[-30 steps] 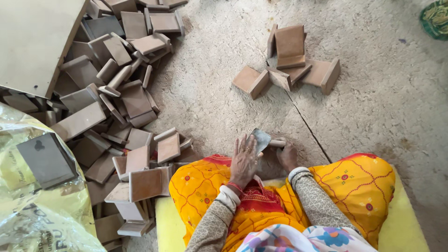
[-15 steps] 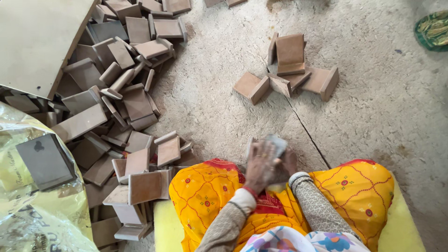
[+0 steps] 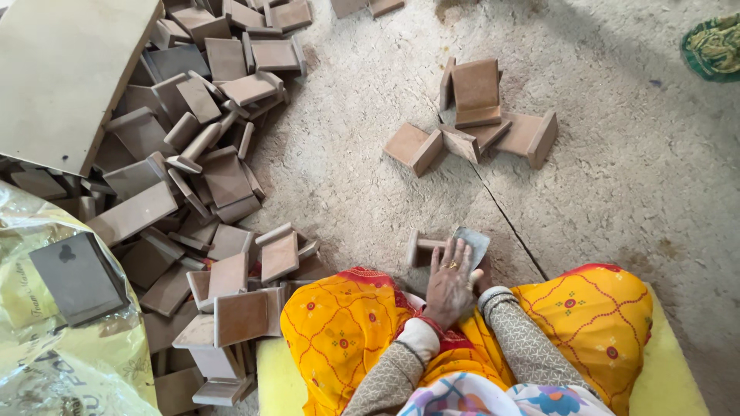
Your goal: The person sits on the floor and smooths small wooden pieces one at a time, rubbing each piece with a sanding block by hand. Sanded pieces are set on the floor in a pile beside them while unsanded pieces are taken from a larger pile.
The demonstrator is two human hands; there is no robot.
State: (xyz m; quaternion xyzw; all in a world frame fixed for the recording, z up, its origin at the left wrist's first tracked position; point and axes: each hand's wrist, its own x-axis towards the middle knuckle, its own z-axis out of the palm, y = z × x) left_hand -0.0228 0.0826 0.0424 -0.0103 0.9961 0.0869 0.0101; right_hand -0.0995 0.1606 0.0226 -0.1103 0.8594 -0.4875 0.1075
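Two hands meet just above the person's lap, at the six o'clock side of the view. The left hand [image 3: 449, 286] lies flat, fingers spread and stretched toward twelve o'clock, pressing down on a small brown wooden piece [image 3: 422, 248] that rests on the floor [image 3: 362, 177]; only the piece's end, sticking out at the hand's ten o'clock, shows clearly. A grey sheet of sandpaper [image 3: 472, 243] peeks out from under the fingertips at one o'clock of that hand. The right hand [image 3: 484, 279] is almost wholly hidden beneath the left one; only a sliver of it shows by the patterned cuff, so I cannot tell whether it is wide, narrow or gripping anything.

The person sits cross-legged in an orange-yellow patterned garment [image 3: 339, 331] on a pale yellow cushion [image 3: 674, 377].

At twelve o'clock of the hands, well apart, a small cluster of L-shaped wooden pieces [image 3: 474, 115] lies on the dusty floor, some leaning on each other. At nine to eleven o'clock a big heap of similar wooden pieces [image 3: 200, 154] spreads out, its nearest members just beside the person's knee. A large flat board [image 3: 62, 69] overlaps the heap at the far eleven o'clock corner. At eight o'clock a crinkled yellow plastic bag [image 3: 69, 339] carries a dark grey square piece [image 3: 77, 277]. A green patterned cloth [image 3: 713, 46] sits at the two o'clock edge.
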